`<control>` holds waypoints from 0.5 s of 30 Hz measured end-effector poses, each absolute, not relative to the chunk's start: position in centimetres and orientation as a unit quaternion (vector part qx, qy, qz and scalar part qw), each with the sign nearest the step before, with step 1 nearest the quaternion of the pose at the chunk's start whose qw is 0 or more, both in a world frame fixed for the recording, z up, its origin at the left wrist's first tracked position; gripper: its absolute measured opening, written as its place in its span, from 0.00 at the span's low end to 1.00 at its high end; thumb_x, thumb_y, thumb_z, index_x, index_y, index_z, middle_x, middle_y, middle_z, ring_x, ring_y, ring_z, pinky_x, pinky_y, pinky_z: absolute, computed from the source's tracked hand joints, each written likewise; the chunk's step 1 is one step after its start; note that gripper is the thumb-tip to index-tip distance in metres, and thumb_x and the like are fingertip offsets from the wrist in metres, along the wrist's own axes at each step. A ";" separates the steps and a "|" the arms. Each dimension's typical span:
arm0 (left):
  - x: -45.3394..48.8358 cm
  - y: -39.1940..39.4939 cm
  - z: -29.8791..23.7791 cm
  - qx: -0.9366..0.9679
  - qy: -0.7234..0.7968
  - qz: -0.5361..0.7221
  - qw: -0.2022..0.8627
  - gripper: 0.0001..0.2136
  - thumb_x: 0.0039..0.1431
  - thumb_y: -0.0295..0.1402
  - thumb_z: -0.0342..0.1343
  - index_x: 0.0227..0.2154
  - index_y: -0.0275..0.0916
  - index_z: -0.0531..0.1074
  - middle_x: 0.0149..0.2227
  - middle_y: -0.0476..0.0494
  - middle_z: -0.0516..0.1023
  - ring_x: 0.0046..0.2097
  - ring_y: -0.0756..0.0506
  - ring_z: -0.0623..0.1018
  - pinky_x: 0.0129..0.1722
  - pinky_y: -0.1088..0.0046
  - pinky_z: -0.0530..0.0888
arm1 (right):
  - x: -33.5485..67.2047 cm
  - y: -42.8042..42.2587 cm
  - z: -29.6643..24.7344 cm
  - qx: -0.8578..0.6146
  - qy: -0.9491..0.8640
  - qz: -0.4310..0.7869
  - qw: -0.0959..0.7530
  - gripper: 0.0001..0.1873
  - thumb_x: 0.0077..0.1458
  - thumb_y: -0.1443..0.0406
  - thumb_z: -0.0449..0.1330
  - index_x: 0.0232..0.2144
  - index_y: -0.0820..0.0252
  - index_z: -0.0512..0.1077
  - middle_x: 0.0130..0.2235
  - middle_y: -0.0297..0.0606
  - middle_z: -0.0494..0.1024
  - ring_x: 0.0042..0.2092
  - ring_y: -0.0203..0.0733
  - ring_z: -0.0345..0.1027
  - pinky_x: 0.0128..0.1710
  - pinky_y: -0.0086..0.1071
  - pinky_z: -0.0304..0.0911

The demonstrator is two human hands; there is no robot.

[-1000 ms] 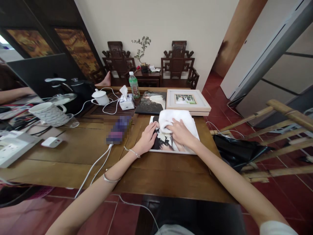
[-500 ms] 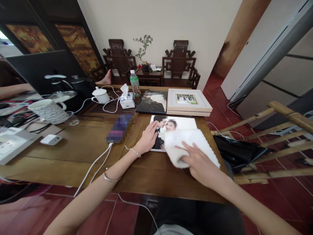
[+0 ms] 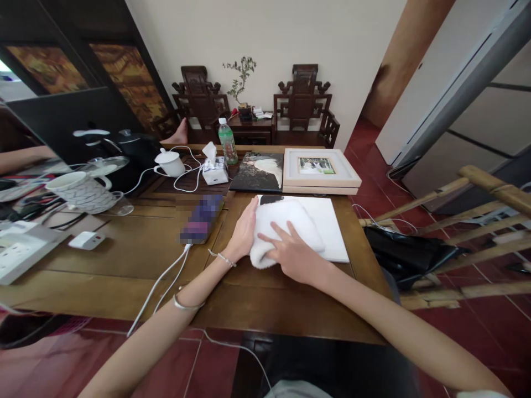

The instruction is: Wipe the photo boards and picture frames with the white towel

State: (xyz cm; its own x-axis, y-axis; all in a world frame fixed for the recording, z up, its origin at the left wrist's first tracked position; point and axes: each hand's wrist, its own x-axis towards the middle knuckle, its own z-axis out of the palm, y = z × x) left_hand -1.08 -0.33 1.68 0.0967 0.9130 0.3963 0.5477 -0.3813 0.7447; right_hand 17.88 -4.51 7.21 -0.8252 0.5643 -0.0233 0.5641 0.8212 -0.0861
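A white photo panel [image 3: 335, 229] lies flat on the wooden table, its printed picture mostly covered by a fluffy white cloth [image 3: 305, 215]. My right hand [image 3: 297, 253] presses on the cloth, fingers spread over its top and part of the hand at its folded near edge. At the panel's left edge, my left hand [image 3: 244, 229] rests on its side with straight fingers, close against the cloth. A dark photo panel [image 3: 262, 171] and a pale framed photo [image 3: 321, 168] lie just beyond.
Left of my hands are a phone [image 3: 202, 218] on a charging cable, a tissue box [image 3: 215, 170], a lidded white cup [image 3: 170, 162], a patterned mug [image 3: 81, 190] and a power strip [image 3: 29, 246]. A green-labelled bottle [image 3: 227, 142] stands behind. A bamboo rack [image 3: 493, 193] is at right.
My right hand has slid the cloth leftward over the picture, uncovering the panel's right part. My left hand has turned onto its side and shifted off the picture to the left edge.
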 end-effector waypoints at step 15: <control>0.2 -0.6 1.3 0.800 0.516 0.245 0.183 0.25 0.70 0.36 0.36 0.66 0.32 0.56 0.70 0.35 0.52 0.71 0.39 0.54 0.64 0.50 0.61 | 22.4 -1.5 10.1 -0.469 -0.877 0.097 0.043 0.32 0.48 0.79 0.48 0.52 0.59 0.75 0.52 0.49 0.78 0.58 0.55 0.68 0.55 0.49 0.63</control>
State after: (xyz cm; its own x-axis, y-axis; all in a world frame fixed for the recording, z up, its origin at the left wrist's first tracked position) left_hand 0.17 -0.61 1.33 0.3468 0.9157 0.2029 0.7366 -0.3998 0.5455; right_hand 22.45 -1.53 10.09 -0.5556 0.8313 -0.0150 0.8147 0.5407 -0.2097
